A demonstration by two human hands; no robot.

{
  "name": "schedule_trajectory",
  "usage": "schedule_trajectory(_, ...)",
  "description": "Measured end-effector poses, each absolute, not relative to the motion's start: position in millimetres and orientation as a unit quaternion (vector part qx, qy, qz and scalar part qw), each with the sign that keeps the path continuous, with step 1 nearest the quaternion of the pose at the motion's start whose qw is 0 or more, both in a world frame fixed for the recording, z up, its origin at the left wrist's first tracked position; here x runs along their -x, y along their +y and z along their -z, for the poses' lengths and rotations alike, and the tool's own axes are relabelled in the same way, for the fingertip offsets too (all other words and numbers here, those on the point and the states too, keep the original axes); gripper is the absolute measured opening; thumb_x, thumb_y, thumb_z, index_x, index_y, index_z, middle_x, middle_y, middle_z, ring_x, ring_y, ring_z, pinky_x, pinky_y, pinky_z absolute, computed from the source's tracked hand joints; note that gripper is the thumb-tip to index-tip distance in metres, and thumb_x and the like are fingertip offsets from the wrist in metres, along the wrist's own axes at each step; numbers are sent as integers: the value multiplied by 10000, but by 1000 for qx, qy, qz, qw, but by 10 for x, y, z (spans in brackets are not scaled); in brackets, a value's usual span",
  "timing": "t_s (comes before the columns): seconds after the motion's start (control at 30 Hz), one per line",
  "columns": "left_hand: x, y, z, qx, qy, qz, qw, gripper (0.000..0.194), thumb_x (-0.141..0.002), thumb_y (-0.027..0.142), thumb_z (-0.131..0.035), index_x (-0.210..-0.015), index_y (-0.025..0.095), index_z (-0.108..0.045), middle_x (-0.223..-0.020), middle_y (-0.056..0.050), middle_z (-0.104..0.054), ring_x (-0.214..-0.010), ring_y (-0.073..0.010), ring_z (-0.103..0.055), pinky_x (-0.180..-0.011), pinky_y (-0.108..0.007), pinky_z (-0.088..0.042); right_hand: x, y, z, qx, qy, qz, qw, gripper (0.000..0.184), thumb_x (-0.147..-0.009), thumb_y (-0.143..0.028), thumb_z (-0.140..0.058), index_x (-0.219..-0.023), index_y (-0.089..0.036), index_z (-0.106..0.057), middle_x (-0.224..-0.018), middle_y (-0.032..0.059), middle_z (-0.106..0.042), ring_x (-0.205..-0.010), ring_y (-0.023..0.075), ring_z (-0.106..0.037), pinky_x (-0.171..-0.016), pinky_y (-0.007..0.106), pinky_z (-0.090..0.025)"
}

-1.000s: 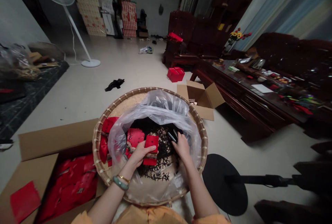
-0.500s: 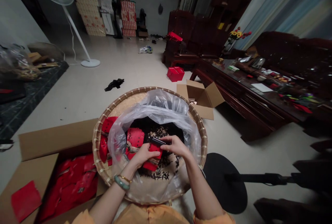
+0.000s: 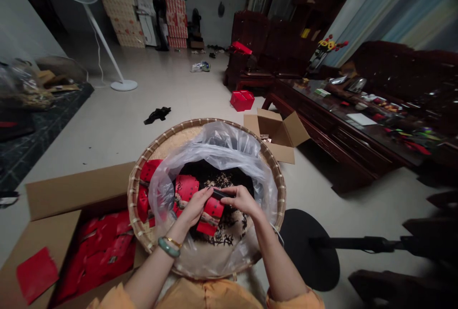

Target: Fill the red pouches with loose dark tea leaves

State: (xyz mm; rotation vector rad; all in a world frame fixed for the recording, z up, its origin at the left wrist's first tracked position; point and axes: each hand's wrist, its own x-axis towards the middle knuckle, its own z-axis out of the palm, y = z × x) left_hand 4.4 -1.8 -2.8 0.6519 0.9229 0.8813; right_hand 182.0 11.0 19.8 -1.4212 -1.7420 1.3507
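My right hand [image 3: 243, 200] pinches a small black bar-shaped tool [image 3: 220, 194] across the top edge of a red packet [image 3: 211, 217]. My left hand [image 3: 193, 209] has its fingers closed at the packet's upper left corner, against the near end of the tool; the exact grip is partly hidden. Another red packet [image 3: 186, 186] lies to the left. Both packets rest inside a clear plastic bag [image 3: 232, 149] with dark, dried, twisted leaf-like pieces [image 3: 223, 238]. The bag sits opened out in a round woven bamboo basket [image 3: 171, 138].
More red packets [image 3: 102, 249] fill an open cardboard box [image 3: 80, 189] at my left. A smaller open box [image 3: 275, 132] stands beyond the basket, near a dark wooden table [image 3: 332, 132]. A round black stand base [image 3: 309, 249] is at right, a white fan [image 3: 123, 84] at far left.
My left hand has moved up from the packet's face to its top edge, meeting the black tool. The packet's front is now more exposed. My right hand keeps the tool nearly in place.
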Motion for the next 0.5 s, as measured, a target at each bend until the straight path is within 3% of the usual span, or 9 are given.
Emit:
schedule_trajectory(0.17, -16, -32, 66, -291, 430, -409, 750, 418, -687, 467, -686, -933, 133, -630, -666, -17, -642, -495, -97, -571, -474, -203, -481, -1795, 105, -142, 527, -642, -495, 256, 391, -643, -356, -696, -1012, -227, -703, -914, 21, -724, -816, 232, -640, -650, 295, -492)
schedule_trajectory(0.5, -21, -34, -11, -294, 449, -434, 724, 433, -624, 477, -724, -853, 116, -654, -662, -10, -642, -505, -90, -549, -494, -196, -446, -1774, 114, -58, 525, -648, -488, 258, 391, -638, -387, -690, -995, -228, -710, -861, 12, -724, -737, 211, -636, -626, 299, -494)
